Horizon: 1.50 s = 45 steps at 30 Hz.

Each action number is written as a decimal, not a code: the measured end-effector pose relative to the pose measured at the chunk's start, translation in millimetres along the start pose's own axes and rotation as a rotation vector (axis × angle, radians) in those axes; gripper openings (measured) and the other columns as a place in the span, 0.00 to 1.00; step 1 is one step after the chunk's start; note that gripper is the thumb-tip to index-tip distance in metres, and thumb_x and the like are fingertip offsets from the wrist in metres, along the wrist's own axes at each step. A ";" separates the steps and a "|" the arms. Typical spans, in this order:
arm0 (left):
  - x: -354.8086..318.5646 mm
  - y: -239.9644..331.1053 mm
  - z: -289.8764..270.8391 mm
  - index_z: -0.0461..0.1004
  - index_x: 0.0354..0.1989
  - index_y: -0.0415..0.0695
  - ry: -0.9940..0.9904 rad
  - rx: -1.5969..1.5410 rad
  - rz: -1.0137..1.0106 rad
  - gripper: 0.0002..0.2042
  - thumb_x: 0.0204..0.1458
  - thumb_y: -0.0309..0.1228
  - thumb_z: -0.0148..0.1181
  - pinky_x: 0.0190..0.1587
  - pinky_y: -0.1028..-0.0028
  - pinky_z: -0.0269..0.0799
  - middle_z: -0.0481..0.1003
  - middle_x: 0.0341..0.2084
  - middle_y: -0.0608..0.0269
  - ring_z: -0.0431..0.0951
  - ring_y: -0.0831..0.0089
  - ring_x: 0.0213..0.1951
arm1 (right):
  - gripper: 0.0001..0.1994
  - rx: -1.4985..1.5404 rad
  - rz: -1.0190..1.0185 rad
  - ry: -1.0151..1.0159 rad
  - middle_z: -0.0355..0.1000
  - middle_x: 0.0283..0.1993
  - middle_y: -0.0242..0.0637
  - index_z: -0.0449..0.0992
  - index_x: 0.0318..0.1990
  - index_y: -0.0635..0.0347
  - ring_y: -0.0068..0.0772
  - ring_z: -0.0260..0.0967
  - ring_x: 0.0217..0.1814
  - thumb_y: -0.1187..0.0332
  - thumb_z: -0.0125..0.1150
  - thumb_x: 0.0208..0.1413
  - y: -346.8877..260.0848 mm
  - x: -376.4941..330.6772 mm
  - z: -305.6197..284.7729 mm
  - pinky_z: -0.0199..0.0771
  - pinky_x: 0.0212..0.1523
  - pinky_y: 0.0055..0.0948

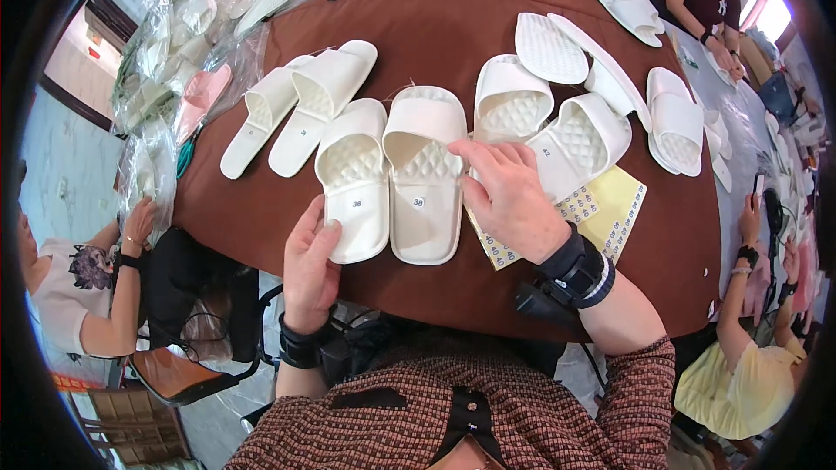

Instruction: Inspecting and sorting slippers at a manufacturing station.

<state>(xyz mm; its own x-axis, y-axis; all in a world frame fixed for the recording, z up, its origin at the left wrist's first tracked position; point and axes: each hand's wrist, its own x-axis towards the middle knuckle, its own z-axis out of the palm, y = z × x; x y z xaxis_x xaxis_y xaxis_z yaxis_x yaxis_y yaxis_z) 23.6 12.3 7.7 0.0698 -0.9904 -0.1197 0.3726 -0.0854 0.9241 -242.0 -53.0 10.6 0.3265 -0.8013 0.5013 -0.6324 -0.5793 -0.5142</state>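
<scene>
White open-toed quilted slippers (405, 178) sit paired on the brown-clothed desk (418, 30); the left hand (312, 252) grips one heel (357, 246). The right hand (509, 196), unclenched, brushes the other's strap (424, 132), I think, partly hiding a yellow sticker sheet (614, 200) near more white slippers (514, 87).

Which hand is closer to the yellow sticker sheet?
The right. The right hand is over the left part of the yellow sticker sheet; the left hand is farther off to the left, its thumb on a white slipper.
</scene>
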 end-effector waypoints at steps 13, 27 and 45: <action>-12.6 0.2 5.3 0.51 0.70 0.29 -0.059 -0.042 -0.044 0.32 0.56 0.19 0.54 0.63 0.64 0.69 0.71 0.59 0.47 0.75 0.62 0.59 | 0.19 0.163 0.076 0.018 0.73 0.51 0.46 0.70 0.54 0.58 0.50 0.67 0.57 0.74 0.57 0.54 1.5 1.2 -2.9 0.59 0.62 0.45; -29.9 28.5 30.5 0.48 0.72 0.31 -0.195 0.072 0.089 0.42 0.51 0.27 0.66 0.61 0.66 0.68 0.74 0.56 0.50 0.75 0.65 0.57 | 0.23 0.495 0.244 0.075 0.75 0.44 0.46 0.66 0.59 0.64 0.46 0.72 0.48 0.72 0.61 0.56 0.3 5.4 -1.6 0.72 0.50 0.39; -21.2 52.7 44.0 0.53 0.70 0.29 -0.226 -0.116 0.229 0.39 0.51 0.26 0.67 0.66 0.63 0.65 0.68 0.62 0.46 0.71 0.60 0.62 | 0.38 0.458 0.160 0.037 0.64 0.63 0.55 0.55 0.67 0.69 0.52 0.64 0.65 0.69 0.70 0.53 -9.0 4.4 -1.9 0.68 0.62 0.40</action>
<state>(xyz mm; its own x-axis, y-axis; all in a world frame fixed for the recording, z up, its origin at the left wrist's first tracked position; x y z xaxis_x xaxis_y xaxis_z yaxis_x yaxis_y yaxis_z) 1.0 23.9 74.9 -0.0385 -0.9826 0.1815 0.4746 0.1419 0.8687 -236.3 -51.0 18.7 0.2202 -0.8847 0.4109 -0.2958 -0.4619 -0.8361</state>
